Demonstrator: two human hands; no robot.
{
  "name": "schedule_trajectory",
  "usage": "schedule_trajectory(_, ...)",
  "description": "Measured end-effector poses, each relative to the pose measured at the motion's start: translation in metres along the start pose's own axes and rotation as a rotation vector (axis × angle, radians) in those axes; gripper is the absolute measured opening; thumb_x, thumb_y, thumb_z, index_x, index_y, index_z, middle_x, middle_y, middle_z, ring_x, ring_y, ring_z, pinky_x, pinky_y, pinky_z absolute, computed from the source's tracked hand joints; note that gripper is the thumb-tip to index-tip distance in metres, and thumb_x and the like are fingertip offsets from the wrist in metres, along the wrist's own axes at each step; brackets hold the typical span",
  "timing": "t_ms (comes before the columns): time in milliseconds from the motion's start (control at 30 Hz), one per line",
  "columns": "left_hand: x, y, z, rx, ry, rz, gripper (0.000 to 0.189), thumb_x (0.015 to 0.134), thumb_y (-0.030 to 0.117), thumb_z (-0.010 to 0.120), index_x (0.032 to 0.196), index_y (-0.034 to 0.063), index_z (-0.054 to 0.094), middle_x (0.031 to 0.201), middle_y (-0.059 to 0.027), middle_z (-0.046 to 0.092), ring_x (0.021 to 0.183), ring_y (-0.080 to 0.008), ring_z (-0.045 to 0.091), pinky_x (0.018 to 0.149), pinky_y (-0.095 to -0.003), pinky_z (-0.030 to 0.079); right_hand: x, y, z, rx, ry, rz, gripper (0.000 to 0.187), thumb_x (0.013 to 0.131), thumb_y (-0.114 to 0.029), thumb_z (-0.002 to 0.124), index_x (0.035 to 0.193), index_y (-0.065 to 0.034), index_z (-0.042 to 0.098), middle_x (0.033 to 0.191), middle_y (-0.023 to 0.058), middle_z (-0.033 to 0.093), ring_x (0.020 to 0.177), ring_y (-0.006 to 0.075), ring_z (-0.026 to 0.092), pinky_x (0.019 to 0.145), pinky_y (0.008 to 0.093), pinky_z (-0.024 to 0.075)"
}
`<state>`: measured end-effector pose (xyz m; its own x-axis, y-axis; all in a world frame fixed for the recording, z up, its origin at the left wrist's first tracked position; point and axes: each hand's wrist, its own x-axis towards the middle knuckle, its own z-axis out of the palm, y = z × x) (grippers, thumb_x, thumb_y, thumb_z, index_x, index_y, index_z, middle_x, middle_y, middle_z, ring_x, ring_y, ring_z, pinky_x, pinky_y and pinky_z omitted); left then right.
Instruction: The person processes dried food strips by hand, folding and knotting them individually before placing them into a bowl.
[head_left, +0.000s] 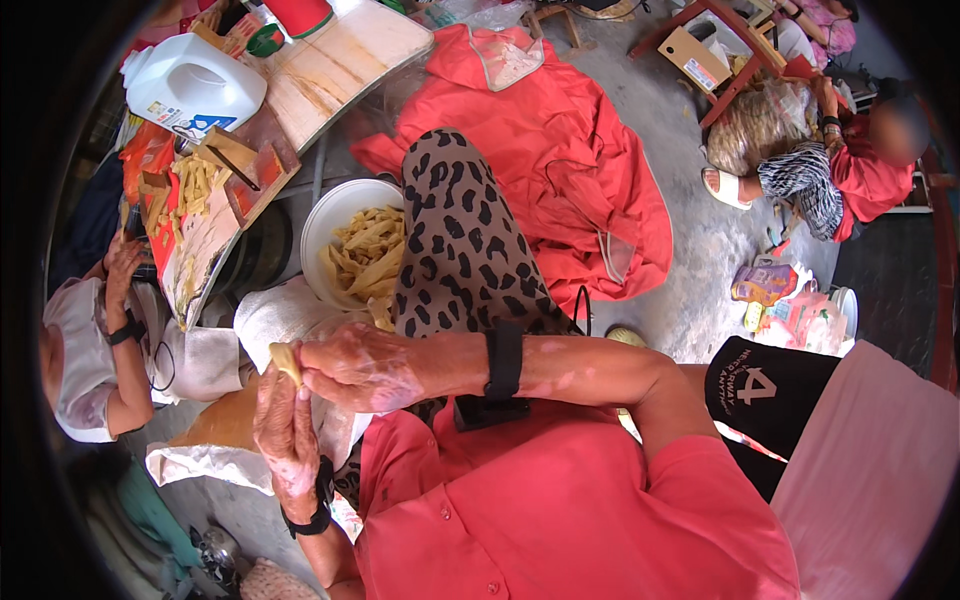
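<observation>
A small pale yellow piece (284, 360), soft-looking and folded, is pinched at the fingertips of both hands. My left hand (285, 431) reaches up from below and grips it from its lower side. Coming across from the right, my right hand (364, 369) has its fingers curled against the same piece, hiding part of it. Just beyond the hands stands a white tub (313, 251) holding many pale yellow strips (364, 251); my knee in leopard-print cloth covers its right side. A whitish cloth (274, 319) lies between the tub and my hands.
At upper left, a worktable (337, 56) bears a white plastic jug (195, 86), a wooden block with a blade (229, 161) and a heap of yellow pieces (191, 187). A red cloth (540, 165) spreads across the floor. Other people sit at left and upper right, near a filled plastic sack (761, 127).
</observation>
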<state>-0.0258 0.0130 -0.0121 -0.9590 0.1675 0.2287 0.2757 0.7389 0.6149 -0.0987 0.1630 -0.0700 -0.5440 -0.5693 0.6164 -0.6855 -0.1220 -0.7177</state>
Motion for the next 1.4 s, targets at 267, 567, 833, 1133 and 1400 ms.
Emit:
schedule_trajectory(267,0.022,0.004,0.029,0.060,-0.063,-0.017,0.022,0.079,0.001,0.060,0.101,-0.0030,0.061,0.105,-0.0194,0.058,0.093,-0.0313,0.060,0.080,-0.0333,0.048,-0.022,0.015,-0.016,0.403,-0.061,0.454,0.023,0.090,-0.021,0.045,0.096,0.0005,0.051,0.069,0.0134,0.052,0.059,0.0233,0.051,0.054,0.0348,0.0398)
schedule_trajectory(567,0.023,0.019,0.042,0.101,0.192,0.107,0.019,0.070,-0.003,0.067,0.089,-0.0019,0.064,0.098,-0.0119,0.060,0.083,-0.0233,0.059,0.072,-0.0288,0.047,-0.024,0.011,-0.023,0.428,0.171,0.389,0.021,0.089,-0.013,0.045,0.102,0.0015,0.052,0.067,0.0160,0.052,0.055,0.0258,0.049,0.053,0.0331,0.0398)
schedule_trajectory(833,0.016,0.000,0.048,-1.192,0.329,-0.605,0.026,0.077,-0.001,0.062,0.102,-0.0028,0.056,0.095,-0.0081,0.058,0.076,-0.0121,0.056,0.066,-0.0220,0.047,-0.015,-0.005,-0.034,0.407,0.156,0.526,0.022,0.089,-0.010,0.042,0.108,-0.0014,0.049,0.077,0.0139,0.056,0.066,0.0230,0.059,0.057,0.0318,0.0439)
schedule_trajectory(1133,0.018,-0.007,0.056,-1.461,0.365,-0.752,0.022,0.081,-0.002,0.057,0.103,-0.0014,0.052,0.097,-0.0086,0.059,0.083,-0.0129,0.060,0.071,-0.0220,0.051,-0.017,0.002,-0.031,0.319,-0.019,0.449,0.018,0.087,-0.011,0.048,0.097,0.0045,0.050,0.058,0.0155,0.049,0.048,0.0275,0.051,0.045,0.0340,0.0383)
schedule_trajectory(1400,0.015,-0.012,0.063,-1.407,0.354,-0.744,0.021,0.080,-0.004,0.057,0.102,-0.0067,0.058,0.091,-0.0103,0.062,0.079,-0.0138,0.060,0.072,-0.0250,0.050,-0.024,0.013,-0.022,0.189,-0.080,0.306,0.021,0.087,-0.006,0.048,0.105,0.0039,0.050,0.056,0.0068,0.045,0.044,0.0139,0.043,0.043,0.0265,0.0365)
